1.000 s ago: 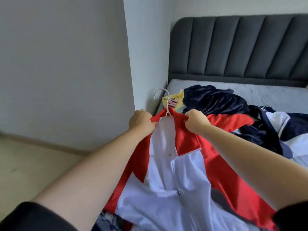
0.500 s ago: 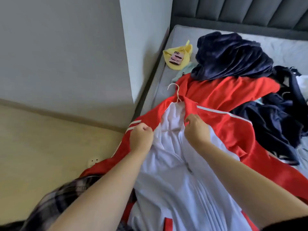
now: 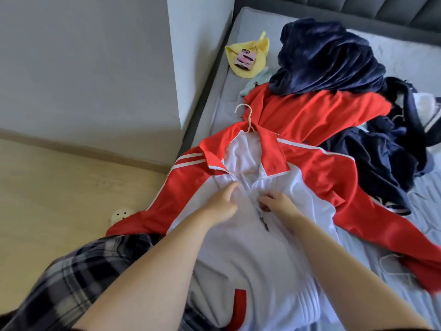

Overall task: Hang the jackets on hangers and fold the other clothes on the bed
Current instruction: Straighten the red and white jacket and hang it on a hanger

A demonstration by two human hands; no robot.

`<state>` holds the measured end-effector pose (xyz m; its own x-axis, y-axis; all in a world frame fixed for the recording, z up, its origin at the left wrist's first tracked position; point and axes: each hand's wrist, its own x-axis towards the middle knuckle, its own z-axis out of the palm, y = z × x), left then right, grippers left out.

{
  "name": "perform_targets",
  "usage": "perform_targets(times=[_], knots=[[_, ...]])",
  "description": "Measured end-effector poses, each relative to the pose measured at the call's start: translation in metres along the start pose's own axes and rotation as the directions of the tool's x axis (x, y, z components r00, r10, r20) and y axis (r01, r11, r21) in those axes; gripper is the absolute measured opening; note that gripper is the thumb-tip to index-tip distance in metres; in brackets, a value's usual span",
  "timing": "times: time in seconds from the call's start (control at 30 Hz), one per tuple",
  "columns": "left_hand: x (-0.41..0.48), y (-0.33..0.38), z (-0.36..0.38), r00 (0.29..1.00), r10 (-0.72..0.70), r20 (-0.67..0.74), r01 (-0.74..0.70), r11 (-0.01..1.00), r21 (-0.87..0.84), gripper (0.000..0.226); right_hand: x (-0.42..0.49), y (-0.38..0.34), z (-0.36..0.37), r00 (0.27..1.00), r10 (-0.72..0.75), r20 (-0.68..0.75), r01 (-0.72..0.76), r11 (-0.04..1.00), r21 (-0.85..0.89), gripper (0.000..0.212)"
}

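Jacket [image 3: 310,177] on its hanger [image 3: 249,121] lies across the bed [image 3: 224,91] edge; your right hand [image 3: 278,204] pinches its zip edge, left hand [image 3: 220,204] grip unclear. Keep both edges level before zipping.

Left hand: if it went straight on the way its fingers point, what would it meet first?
The left hand points up the bed, at the bunched white front of the jacket just ahead; it may already touch it. Beyond lies the open collar, then the hanger.
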<state>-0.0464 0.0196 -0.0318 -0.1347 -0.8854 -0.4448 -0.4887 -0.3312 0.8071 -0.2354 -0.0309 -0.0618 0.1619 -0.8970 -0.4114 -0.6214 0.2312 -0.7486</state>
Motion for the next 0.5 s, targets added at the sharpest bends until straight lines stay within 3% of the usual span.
perform_targets(times=[0.17,0.27,0.37,0.5], knots=[[-0.007,-0.005,0.013,0.976,0.179,-0.127,-0.149,0.965,0.214,0.035,-0.005,-0.001,-0.014,0.985,0.008,0.175,0.072,0.892,-0.446,0.044],[-0.015,-0.006,0.018,0.996,0.085,-0.005,-0.076,0.917,0.391,0.015,-0.01,-0.001,-0.017,0.954,0.082,0.288,0.093,0.834,-0.544,0.039],[-0.02,-0.006,0.029,0.993,-0.076,0.095,0.02,0.871,0.49,0.029,-0.01,-0.003,-0.017,0.93,0.117,0.349,0.111,0.814,-0.57,0.025],[-0.017,-0.001,0.046,0.981,-0.195,0.002,0.153,0.774,0.614,0.077,-0.007,-0.01,-0.02,0.91,0.138,0.391,0.119,0.816,-0.565,0.02]])
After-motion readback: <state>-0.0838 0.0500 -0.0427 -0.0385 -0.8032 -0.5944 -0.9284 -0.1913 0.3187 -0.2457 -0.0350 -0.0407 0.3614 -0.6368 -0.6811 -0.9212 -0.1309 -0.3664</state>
